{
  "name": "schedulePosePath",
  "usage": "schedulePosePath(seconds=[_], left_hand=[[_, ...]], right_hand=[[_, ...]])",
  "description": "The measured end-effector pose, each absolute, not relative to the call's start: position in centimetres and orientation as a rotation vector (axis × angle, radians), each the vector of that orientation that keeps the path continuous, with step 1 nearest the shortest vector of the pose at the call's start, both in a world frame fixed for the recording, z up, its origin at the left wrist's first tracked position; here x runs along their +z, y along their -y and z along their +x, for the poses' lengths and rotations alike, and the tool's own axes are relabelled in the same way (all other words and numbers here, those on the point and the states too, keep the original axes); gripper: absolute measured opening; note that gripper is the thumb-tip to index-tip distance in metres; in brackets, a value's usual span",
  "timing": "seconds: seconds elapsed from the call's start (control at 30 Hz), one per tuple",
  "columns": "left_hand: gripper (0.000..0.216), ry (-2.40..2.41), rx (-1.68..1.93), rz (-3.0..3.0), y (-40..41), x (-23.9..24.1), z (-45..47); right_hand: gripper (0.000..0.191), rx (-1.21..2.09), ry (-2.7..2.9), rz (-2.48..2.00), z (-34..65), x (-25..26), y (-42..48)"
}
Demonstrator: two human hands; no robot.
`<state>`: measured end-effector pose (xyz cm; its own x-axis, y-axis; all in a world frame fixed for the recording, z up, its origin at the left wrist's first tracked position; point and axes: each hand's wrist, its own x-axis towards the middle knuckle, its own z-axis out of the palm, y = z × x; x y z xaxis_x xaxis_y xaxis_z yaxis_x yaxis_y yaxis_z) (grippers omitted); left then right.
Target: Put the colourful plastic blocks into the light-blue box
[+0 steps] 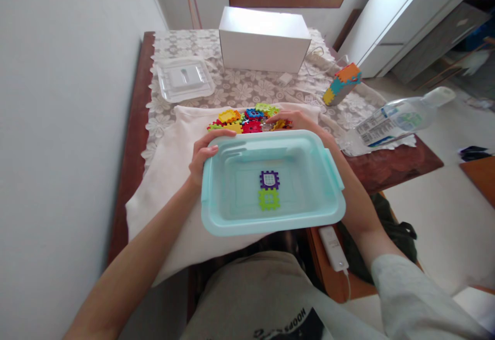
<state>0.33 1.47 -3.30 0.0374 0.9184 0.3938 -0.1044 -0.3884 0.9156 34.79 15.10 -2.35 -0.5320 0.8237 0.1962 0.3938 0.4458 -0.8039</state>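
A light turquoise plastic bin (pixel 235 221) is tilted toward me, held up at its left rim by my left hand (pixel 203 154), which is closed with thumb and fingers around the edge. Inside lie a purple interlocking tile (pixel 269 180) and a lime green interlocking tile (pixel 269 199). Beyond the bin, a pile of colourful interlocking tiles (pixel 253 114) rests on a white cloth (pixel 166 159). My right hand (pixel 292 119) reaches behind the bin to the right side of that pile, fingers stretched over the tiles. The bin's far rim hides part of the pile.
A white box (pixel 266 46) and a clear plastic lid (pixel 185 79) sit on the lace-covered table. At right are an orange, blue and yellow tile block (pixel 342 84) and a clear bottle (pixel 398 120). A white power bank (pixel 333 248) with a cable lies below right.
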Motion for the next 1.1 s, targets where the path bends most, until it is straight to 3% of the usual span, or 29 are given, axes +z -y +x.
schedulePosePath(seconds=[0.23, 0.53, 0.77, 0.97, 1.1], left_hand=[[0.033, -0.87, 1.483, 1.422, -1.3, -3.3, 0.2], [0.034, -0.867, 1.513, 1.371, -1.2, -3.2, 0.6], [0.036, -0.868, 1.464, 1.412, -1.2, -3.4, 0.4], [0.04, -0.913, 1.459, 1.406, -1.4, -3.7, 0.1], [0.041, -0.893, 1.446, 1.422, -1.5, -3.8, -0.1]], right_hand=[[0.027, 0.92, 1.911, -1.081, 34.4, -2.9, -15.1], [0.084, 1.293, 1.303, -0.759, 32.8, -0.2, -13.0], [0.064, 1.41, 1.701, -0.439, 33.4, 1.6, -11.2], [0.094, 1.459, 1.64, -0.61, 33.2, 1.4, -10.7], [0.088, 1.254, 1.541, -0.8, 32.5, -0.2, -12.0]])
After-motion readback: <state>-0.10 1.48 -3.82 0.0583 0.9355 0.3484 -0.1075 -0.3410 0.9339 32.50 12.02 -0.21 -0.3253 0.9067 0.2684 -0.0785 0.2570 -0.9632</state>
